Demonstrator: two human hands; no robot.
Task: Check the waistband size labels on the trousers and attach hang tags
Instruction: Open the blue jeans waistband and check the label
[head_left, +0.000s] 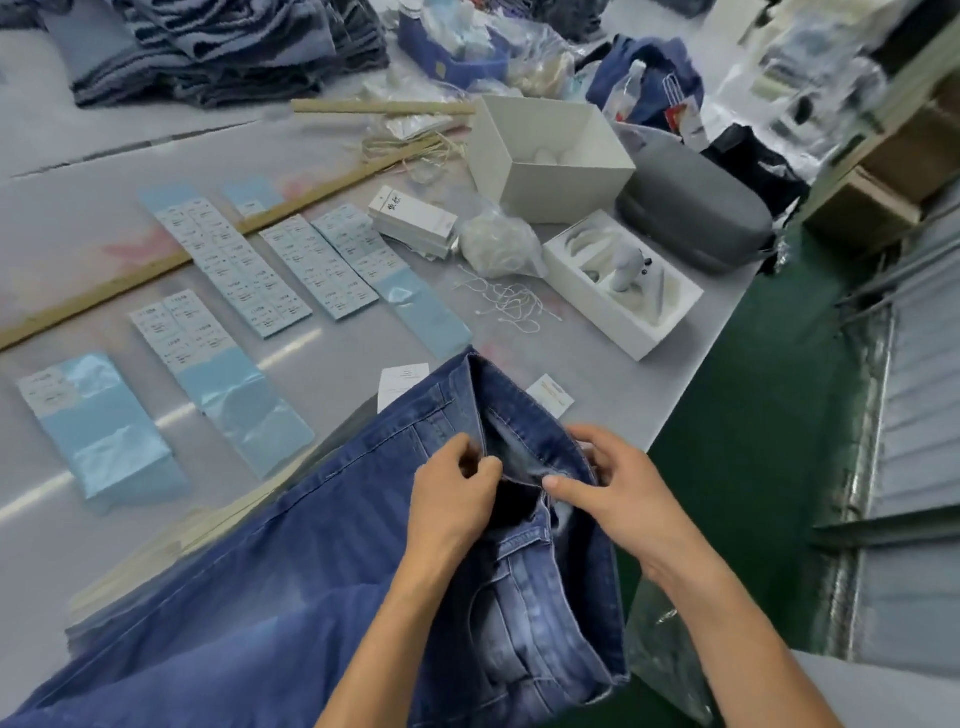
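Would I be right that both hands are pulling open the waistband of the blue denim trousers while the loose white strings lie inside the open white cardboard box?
Not quite: in the head view the loose white strings lie on the grey table, outside the open white cardboard box. Both hands, left and right, do hold the blue denim trousers at the waistband.

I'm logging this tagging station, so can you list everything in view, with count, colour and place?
jeans: one pair, blue, near table edge, waistband held open
sticker sheets: about seven, pale blue, mid-table
hang tags: one stack, white, beside bag
strings: loose bunch, white, by tray
open box: one, white, far side
moulded tray: one, white, right edge
case: one, grey, behind tray
folded garments: pile, dark, top left
left hand: pinches waistband
right hand: grips waistband
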